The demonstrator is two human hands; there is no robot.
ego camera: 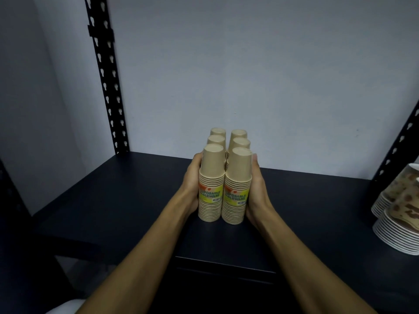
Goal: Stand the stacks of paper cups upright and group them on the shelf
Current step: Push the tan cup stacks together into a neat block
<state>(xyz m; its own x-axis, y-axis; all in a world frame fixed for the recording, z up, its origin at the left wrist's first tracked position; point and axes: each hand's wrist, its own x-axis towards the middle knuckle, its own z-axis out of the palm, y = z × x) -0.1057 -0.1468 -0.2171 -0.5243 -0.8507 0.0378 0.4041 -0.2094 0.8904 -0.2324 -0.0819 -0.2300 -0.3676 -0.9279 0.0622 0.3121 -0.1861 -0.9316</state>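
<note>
Several tan paper cup stacks [225, 177] stand upright, bottoms up, in two tight rows on the dark shelf [113, 200]. The two front stacks carry yellow-green labels. My left hand [192, 184] presses flat against the left side of the group, and my right hand [257, 189] presses against the right side. Both palms squeeze the stacks between them. The rear stacks are partly hidden behind the front ones.
At the right edge of the shelf stand white patterned cup stacks [401, 214]. Black perforated uprights rise at the back left [106, 75] and at the right [399, 141]. A pale wall closes the back. The shelf's front edge [226, 261] lies under my forearms.
</note>
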